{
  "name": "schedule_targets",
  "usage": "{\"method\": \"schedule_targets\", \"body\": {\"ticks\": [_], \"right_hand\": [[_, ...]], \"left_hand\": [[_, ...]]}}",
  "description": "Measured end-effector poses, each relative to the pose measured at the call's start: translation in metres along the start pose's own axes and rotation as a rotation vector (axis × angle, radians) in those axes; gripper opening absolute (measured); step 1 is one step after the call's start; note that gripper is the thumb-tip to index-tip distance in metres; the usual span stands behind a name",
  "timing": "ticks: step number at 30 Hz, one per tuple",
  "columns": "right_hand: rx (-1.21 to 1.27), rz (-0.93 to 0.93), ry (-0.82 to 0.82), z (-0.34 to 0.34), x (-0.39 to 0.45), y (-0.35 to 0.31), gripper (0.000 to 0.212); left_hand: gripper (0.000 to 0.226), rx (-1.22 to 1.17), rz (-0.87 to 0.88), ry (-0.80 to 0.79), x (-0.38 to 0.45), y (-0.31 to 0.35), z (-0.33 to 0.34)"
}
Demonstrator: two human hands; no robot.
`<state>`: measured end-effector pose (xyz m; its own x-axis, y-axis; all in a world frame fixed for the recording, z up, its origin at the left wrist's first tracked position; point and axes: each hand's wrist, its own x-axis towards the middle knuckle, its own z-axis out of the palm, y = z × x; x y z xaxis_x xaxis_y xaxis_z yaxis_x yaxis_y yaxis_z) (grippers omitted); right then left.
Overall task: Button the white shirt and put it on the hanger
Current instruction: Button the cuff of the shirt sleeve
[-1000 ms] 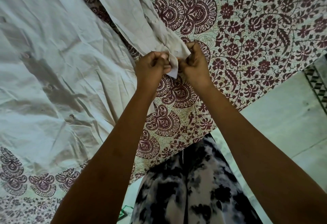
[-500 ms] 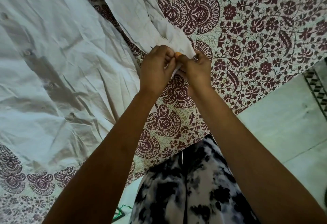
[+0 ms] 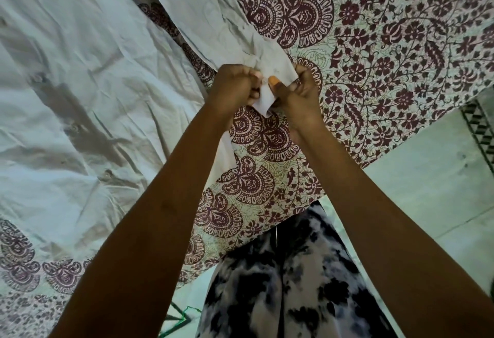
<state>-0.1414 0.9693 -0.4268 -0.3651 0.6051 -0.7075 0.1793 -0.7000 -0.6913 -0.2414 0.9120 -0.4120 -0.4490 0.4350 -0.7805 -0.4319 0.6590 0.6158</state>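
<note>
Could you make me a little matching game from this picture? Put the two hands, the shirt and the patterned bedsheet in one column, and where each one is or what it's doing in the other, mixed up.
Things:
1. left hand
2. right hand
3. white shirt
4. patterned bedsheet

States:
A. lies spread and creased
B. pinches the cuff, orange thumbnail showing
C. underneath everything, maroon floral print
D. grips the cuff from the shirt-body side

Pairs: 1-D, 2-B, 3-A, 4-C

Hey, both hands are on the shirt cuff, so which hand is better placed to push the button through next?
Probably the right hand: its thumb lies flat on top of the sleeve cuff, ready to press. The left hand pinches the cuff's edge, fingers curled, steadying it. The button itself is hard to see.
</note>
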Motion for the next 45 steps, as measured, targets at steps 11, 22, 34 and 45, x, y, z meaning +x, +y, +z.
{"method": "schedule_targets", "body": {"ticks": [11, 22, 34, 45], "right_hand": [[-0.111, -0.136, -0.014, -0.007, 0.002, 0.010, 0.045], [-0.771, -0.669, -0.134, -0.019, 0.000, 0.018, 0.045], [0.415, 0.209, -0.140, -0.012, 0.006, -0.004, 0.031], [-0.716, -0.648, 0.139, -0.022, 0.008, -0.008, 0.022]], "left_hand": [[0.018, 0.485, 0.182, 0.053, 0.005, 0.001, 0.005], [0.023, 0.015, -0.246, -0.130, 0.009, 0.004, -0.005], [0.035, -0.434, -0.105, 0.173, -0.007, -0.025, -0.010], [0.038, -0.142, 0.278, -0.201, 0.005, 0.035, 0.001]]}}
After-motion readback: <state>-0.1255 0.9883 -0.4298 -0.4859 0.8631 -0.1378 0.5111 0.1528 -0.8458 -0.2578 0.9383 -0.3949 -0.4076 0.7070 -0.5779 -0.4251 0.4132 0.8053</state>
